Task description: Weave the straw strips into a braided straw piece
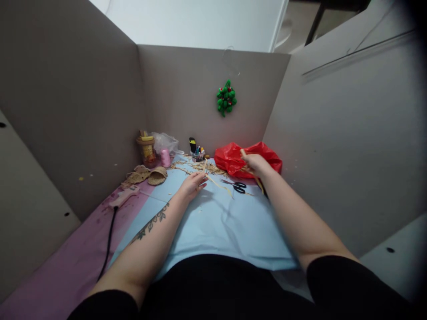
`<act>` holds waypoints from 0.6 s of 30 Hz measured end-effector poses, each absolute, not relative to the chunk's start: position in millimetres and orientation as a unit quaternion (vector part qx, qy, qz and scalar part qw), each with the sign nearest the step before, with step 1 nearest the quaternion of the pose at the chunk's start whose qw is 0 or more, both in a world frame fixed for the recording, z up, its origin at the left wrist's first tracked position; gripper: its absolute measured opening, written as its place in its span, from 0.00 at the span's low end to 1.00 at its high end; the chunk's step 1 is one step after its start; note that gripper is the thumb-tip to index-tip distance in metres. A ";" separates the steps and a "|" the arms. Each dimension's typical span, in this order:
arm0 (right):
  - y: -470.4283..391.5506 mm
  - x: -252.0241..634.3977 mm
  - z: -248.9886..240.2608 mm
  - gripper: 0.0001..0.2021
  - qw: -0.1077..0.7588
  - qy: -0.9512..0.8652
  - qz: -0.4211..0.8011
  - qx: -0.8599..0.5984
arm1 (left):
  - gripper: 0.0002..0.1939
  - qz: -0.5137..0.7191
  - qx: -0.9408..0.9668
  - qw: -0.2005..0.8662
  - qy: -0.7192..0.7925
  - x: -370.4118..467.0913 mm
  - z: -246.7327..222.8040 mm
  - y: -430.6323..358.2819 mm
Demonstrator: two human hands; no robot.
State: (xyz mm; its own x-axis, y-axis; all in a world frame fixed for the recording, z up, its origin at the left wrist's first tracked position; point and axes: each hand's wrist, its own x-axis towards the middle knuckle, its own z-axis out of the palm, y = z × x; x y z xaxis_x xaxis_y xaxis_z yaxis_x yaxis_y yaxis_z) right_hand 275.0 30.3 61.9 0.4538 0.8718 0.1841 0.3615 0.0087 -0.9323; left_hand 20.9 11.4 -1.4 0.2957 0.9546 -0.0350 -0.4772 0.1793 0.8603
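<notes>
My left hand (192, 186) is raised over the blue sheet (207, 231), its fingertips pinched on a thin pale strip of dried plant fibre (220, 183) that trails to the right. At the front of the red plastic bag (228, 156), my right hand (256, 164) is closed round a tan fibre strip (243, 153). One end sticks up above that fist, and a tan length hangs below it. Between the hands lie black-handled scissors (239, 187), touched by neither. Behind my left hand, loose fibre scraps (213, 169) are spread on the sheet.
At left are a glue gun (125, 197) with a black cord, woven fibre pieces (157, 176), a pink thread spool (165, 158), a lidded jar (147, 150) and a clear plastic bag (165, 142). A pen holder (197, 154) stands at the back. Grey panels (187, 89) enclose three sides.
</notes>
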 end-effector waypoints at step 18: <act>-21.0 162.7 -4.7 0.09 0.444 -0.585 0.383 -0.560 | 0.12 0.497 0.553 0.537 0.399 21.1 -11.2 11.2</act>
